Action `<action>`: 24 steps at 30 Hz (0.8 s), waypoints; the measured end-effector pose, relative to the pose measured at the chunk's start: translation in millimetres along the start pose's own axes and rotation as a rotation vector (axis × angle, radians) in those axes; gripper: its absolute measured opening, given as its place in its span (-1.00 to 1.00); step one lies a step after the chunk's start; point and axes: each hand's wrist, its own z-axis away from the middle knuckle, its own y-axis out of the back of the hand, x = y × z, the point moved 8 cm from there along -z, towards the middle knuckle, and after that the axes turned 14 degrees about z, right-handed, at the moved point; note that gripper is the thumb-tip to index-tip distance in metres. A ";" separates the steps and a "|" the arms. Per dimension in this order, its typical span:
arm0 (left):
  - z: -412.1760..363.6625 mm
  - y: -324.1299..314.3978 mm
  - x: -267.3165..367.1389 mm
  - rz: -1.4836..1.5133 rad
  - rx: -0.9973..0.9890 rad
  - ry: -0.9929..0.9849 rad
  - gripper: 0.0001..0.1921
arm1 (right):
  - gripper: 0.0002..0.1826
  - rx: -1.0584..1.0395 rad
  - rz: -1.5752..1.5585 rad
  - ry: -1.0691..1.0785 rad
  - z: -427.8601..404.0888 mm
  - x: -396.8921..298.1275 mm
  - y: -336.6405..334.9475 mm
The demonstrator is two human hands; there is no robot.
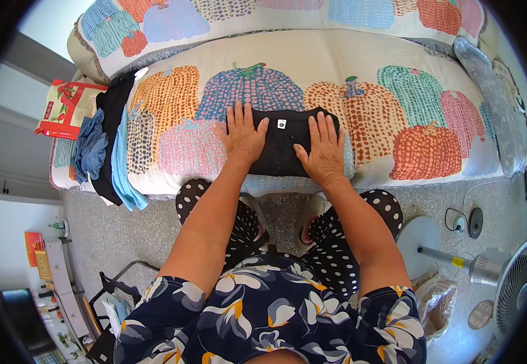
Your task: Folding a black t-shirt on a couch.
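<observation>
A black buttoned garment (pixel 286 152), folded into a flat rectangle, lies in front of me on a sofa cover (pixel 291 50) patterned with pumpkins. At its upper middle is a small white label (pixel 281 123), and a few dark buttons run down below that. My left hand (pixel 243 136) rests flat on the garment's left side, its fingers pointing away from me. Over the right side lies my right hand (pixel 323 148), palm down, with the thumb spread inward. Neither hand grips anything. The hands hide parts of both side edges.
Left on the sofa are black clothing (pixel 113 102), a light blue garment (pixel 120 159), a crumpled blue cloth (pixel 90 145) and a red-and-cream package (pixel 70 107). A grey cushion (pixel 486 104) stands at the right end. Right on the floor are a fan (pixel 516 286) and a plastic bag (pixel 438 305).
</observation>
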 end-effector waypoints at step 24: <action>105.3 -2.0 67.7 0.178 0.004 -0.443 -0.20 | -0.26 0.014 0.032 -0.015 1.5 -2.8 -3.6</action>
